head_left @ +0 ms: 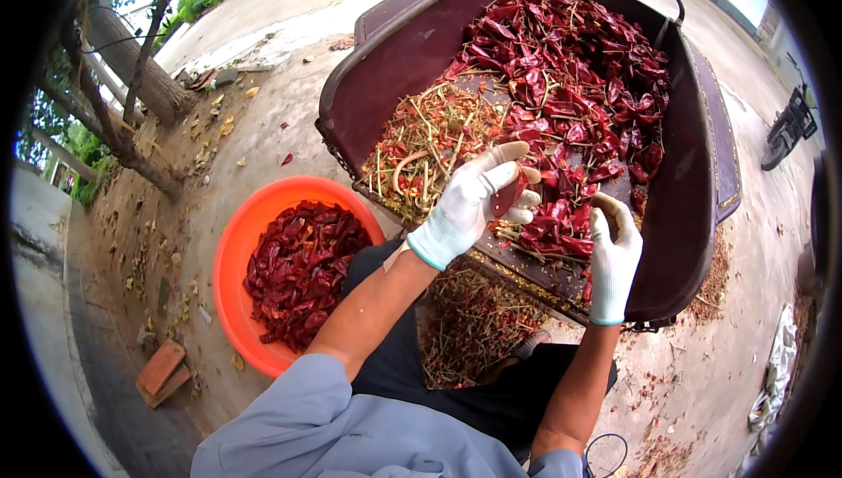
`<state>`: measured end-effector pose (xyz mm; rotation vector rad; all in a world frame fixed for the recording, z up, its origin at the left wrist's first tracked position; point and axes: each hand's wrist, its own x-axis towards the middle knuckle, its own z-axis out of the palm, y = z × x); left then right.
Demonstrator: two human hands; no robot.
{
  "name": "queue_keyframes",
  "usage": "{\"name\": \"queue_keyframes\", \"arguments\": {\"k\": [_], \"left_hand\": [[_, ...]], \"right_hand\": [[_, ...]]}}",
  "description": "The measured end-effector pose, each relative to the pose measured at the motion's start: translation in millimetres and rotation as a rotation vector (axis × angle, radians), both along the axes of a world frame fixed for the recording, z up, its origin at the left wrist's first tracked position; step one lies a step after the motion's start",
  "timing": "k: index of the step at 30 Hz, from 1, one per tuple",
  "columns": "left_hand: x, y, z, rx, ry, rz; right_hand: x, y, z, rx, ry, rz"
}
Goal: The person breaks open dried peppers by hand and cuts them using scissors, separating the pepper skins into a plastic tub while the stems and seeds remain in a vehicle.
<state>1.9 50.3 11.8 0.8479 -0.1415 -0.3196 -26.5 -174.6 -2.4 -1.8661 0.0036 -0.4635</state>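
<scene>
My left hand (478, 202), in a white glove with tan fingertips, is closed on a dried red chili (506, 200) above the dark maroon cart bed (386, 66). A short way to the right, my right hand (616, 254) wears a matching glove. Its fingers are curled in toward the thumb, and whatever is between them is too small or hidden to make out. Under and beyond both hands lies a big heap of dried red chilies (570, 66). Left of that heap, inside the same bed, is a pile of pale stems and bits (438, 123).
An orange basin (230, 254) with dried chilies in it stands on the ground to my left. More stems (478, 320) lie between my legs below the bed's near edge. Bricks (161, 371), trees (145, 53) and a white sack (776, 360) are farther out.
</scene>
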Motion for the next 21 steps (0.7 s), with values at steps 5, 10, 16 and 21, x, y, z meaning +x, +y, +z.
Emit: {"name": "queue_keyframes", "arguments": {"k": [5,10,16,21], "left_hand": [[-3.2,-1.6,-1.9,0.331,-0.043,0.085],[-8.5,-3.9,4.9,0.601,-0.124,0.115],[-9.2,-7.1,4.6,0.776,-0.272,0.202],[-5.6,2.4,8.7,0.829,-0.651,0.371]], "right_hand": [[-13.5,8.4,4.0,-0.475,-0.015,0.11],[-26.0,18.6,-12.6,-1.06,0.006,0.155],[-21.3,10.6,-25.1,-0.663,-0.069,0.085],[-18.2,-5.1,-2.9,0.366,0.324,0.271]]}}
